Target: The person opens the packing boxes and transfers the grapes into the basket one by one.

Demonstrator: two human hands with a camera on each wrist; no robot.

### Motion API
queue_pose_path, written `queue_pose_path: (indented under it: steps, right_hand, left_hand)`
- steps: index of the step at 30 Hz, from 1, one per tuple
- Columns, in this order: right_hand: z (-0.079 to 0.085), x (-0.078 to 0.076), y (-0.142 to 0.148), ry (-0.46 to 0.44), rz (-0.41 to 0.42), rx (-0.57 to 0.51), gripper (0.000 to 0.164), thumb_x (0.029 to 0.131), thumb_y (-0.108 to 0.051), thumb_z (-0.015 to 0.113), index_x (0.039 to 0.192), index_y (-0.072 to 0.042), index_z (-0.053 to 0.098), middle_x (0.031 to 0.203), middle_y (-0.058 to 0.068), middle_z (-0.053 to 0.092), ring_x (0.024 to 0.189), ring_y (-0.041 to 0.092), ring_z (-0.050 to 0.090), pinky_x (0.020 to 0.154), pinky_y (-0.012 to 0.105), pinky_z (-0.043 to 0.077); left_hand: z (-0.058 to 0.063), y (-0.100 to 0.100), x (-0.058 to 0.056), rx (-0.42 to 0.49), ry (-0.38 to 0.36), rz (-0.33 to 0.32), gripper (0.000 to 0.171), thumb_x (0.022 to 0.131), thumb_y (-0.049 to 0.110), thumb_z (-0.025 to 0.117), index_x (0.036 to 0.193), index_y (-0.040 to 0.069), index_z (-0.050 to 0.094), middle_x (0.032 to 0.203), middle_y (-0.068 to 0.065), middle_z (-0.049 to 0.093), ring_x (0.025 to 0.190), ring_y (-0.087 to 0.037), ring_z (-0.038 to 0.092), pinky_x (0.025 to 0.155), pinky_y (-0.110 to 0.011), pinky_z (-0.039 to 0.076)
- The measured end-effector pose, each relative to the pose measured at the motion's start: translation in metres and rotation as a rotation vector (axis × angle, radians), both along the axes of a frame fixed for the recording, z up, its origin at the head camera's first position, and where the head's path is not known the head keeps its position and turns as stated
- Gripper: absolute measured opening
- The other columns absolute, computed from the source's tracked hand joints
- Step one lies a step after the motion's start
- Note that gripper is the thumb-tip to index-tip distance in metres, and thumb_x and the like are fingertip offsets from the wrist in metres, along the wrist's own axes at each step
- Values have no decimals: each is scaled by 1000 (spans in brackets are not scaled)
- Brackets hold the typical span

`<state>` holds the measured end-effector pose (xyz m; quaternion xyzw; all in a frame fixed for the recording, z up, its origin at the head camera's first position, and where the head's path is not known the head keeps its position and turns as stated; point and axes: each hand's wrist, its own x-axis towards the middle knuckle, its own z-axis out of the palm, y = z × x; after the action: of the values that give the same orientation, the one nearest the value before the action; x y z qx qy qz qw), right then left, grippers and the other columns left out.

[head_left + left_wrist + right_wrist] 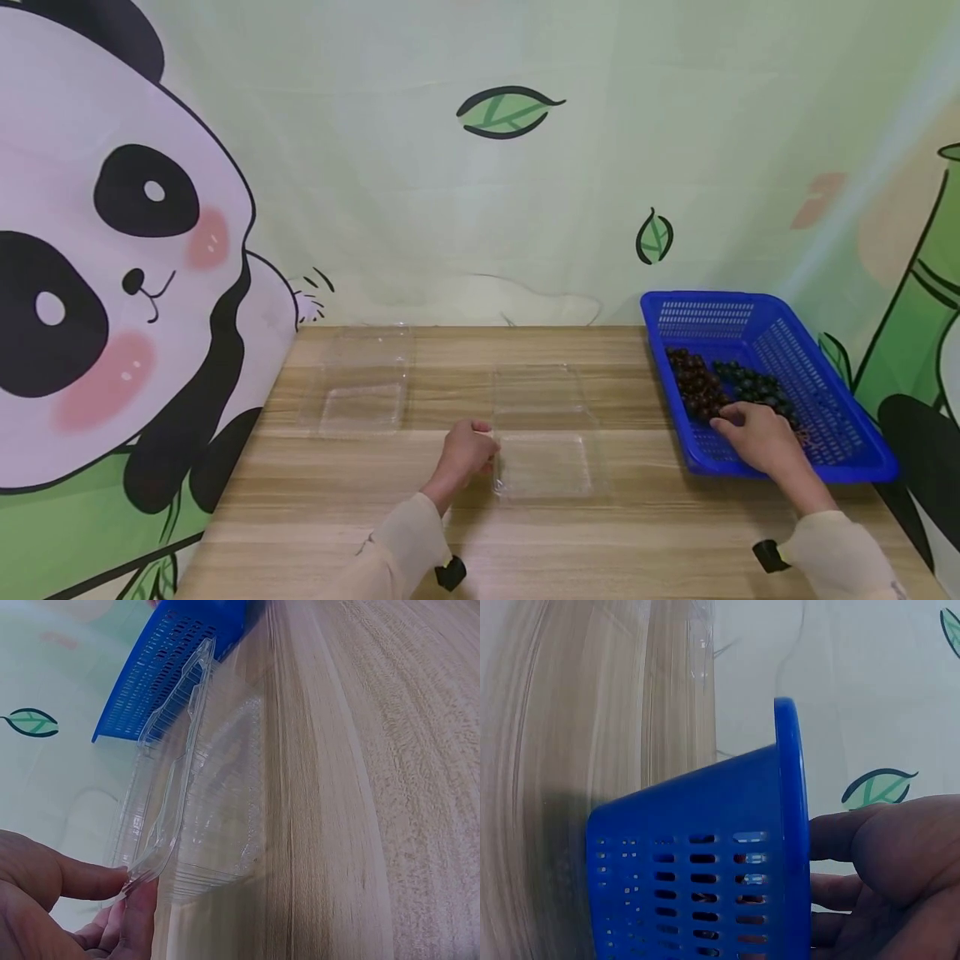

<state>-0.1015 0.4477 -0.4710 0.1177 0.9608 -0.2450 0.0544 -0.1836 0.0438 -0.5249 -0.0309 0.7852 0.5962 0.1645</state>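
Observation:
Between finger and thumb my left hand [468, 450] pinches the rim of an open clear plastic clamshell box [543, 465], plainest in the left wrist view at the near corner of the box [217, 787]. On the right, my right hand [761, 437] reaches over the near side of a blue plastic basket [840, 442]. Its thumb and forefinger are beside a bunch of dark red grapes [693, 383]. Dark green grapes [753, 387] lie next to them. In the right wrist view the basket wall [705, 802] hides the fingertips; no grape shows between them.
A second open clear clamshell box [363, 408] stands at the back left of the wooden table [315, 517]. Behind the table hangs a pale green backdrop [390, 200] with a cartoon panda and leaves.

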Motion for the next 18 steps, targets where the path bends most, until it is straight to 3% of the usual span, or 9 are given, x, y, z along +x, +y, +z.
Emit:
queue_pose_path:
  steps: [6, 11, 15, 18]
  right_hand:
    - [-2, 3, -8, 53, 5, 6, 56, 106, -29, 58, 141, 14, 49, 138, 40, 51, 118, 59, 53, 88, 67, 49]
    - [-4, 7, -15, 74, -3, 13, 68, 108, -43, 52, 147, 12, 42, 136, 41, 51, 115, 59, 55, 88, 69, 48]
    - [-5, 10, -20, 77, 4, -10, 72, 109, -47, 47, 151, 10, 38, 103, 32, 68, 77, 45, 65, 83, 65, 50]
    - [-6, 12, -23, 100, 18, -24, 73, 109, -48, 46, 152, 11, 37, 109, 32, 67, 82, 47, 65, 87, 68, 48]
  left_hand:
    - [-1, 1, -5, 11, -13, 3, 38, 83, -12, 59, 121, -16, 57, 80, -10, 60, 65, -15, 56, 54, -26, 54]
    - [-3, 1, -9, 26, -17, 7, 39, 85, -12, 59, 123, -15, 56, 88, -14, 62, 69, -16, 57, 58, -27, 55]
    - [-5, 1, -12, 43, -16, 14, 38, 85, -12, 60, 123, -15, 56, 91, -15, 61, 71, -17, 57, 61, -31, 57]
    - [-6, 1, -14, 43, -7, 24, 38, 86, -12, 59, 124, -16, 56, 91, -14, 61, 68, -17, 57, 60, -30, 56]
